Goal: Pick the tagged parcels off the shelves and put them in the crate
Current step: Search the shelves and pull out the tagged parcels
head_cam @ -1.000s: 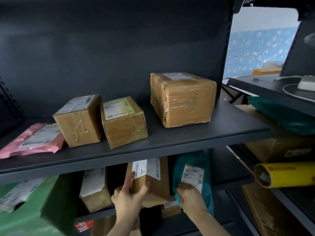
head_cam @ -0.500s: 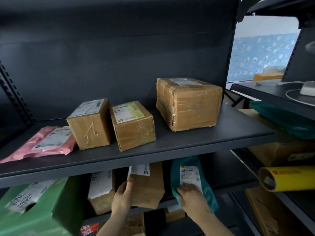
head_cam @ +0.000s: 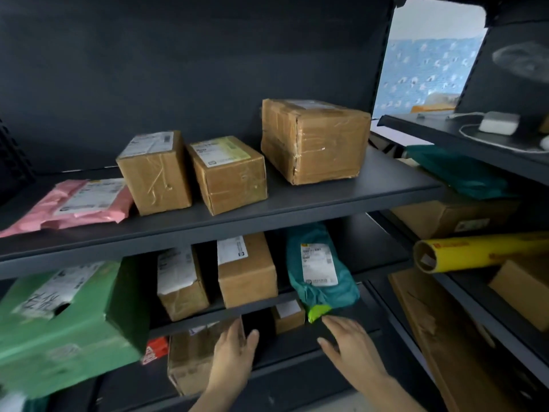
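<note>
My left hand (head_cam: 234,349) and my right hand (head_cam: 350,341) hover open and empty just below the middle shelf's front edge (head_cam: 258,307). On that shelf stand a brown box with a white label (head_cam: 246,269), a second labelled brown box (head_cam: 181,286) to its left, and a teal mailer bag (head_cam: 322,269) with a green tag at its lower end (head_cam: 318,312). The top shelf (head_cam: 297,200) carries three taped brown boxes (head_cam: 315,141) and a pink mailer (head_cam: 77,203). No crate is in view.
A large green box (head_cam: 68,322) fills the lower left. Small boxes (head_cam: 190,361) sit on the shelf below my hands. To the right, another rack holds a yellow roll (head_cam: 481,251), cardboard boxes (head_cam: 451,215), a teal bag (head_cam: 457,171) and a white adapter (head_cam: 499,123).
Both hands have let go of the brown box and the teal bag and dropped below the middle shelf. The brown box now stands back on the shelf.
</note>
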{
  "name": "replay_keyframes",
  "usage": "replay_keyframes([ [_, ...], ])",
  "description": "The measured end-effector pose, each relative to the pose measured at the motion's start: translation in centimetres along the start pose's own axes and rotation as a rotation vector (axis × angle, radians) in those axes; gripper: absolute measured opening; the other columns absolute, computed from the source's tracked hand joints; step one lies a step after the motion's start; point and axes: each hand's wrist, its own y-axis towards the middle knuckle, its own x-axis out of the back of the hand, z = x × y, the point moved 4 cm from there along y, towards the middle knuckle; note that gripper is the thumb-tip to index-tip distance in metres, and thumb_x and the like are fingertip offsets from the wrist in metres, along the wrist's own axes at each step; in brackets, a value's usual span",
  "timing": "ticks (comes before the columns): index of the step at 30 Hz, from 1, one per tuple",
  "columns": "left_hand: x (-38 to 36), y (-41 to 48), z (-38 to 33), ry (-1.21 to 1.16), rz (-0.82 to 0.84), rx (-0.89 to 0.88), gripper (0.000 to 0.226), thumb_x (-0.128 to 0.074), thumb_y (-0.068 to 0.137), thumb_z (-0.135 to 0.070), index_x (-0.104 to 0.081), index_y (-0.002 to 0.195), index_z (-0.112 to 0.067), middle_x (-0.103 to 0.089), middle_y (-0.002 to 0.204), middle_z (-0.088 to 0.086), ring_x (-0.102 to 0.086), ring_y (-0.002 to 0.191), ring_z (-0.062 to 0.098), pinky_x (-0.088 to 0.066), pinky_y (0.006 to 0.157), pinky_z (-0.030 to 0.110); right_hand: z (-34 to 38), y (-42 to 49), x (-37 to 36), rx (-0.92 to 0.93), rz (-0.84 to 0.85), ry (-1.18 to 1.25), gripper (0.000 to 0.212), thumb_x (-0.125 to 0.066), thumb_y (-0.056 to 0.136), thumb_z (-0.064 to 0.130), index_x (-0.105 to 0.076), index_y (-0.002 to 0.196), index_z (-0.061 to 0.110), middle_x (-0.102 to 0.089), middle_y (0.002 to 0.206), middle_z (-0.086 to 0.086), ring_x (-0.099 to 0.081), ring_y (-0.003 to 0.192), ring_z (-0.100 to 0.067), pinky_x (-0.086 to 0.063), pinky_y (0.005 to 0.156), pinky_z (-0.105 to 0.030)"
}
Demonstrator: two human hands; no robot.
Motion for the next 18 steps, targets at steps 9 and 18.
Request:
replay_keyframes([
  [9, -4.3, -1.0, 2.9, 0.375, 0.242, -0.162, 0.067, -0.040, 0.095, -0.047, -0.017, 0.150, -0.015, -0.023, 0.155, 0.003, -0.019, 0.143, 0.022, -0.022, 0.116, 0.032, -0.4, -4.3, -3.0, -0.190, 0.128, 0.015, 0.063, -0.036, 0.095, 0.048, -0.023, 0.147, 0.016, -0.029, 0.152, 0.002, -0.026, 0.139, -0.012, -0.018, 0.112, -0.020],
  [18, -12.1, 4.4, 7.1, 0.408, 0.220, -0.117, 0.069, -0.042, 0.095, -0.045, -0.012, 0.150, -0.015, -0.019, 0.155, 0.004, -0.019, 0.143, 0.023, -0.022, 0.116, 0.030, -6.9, -2.7, -10.2, -0.322, 0.138, 0.144, 0.114, 0.004, 0.059, 0.085, -0.019, 0.148, 0.018, -0.026, 0.153, 0.004, -0.026, 0.139, -0.011, -0.025, 0.110, -0.019],
])
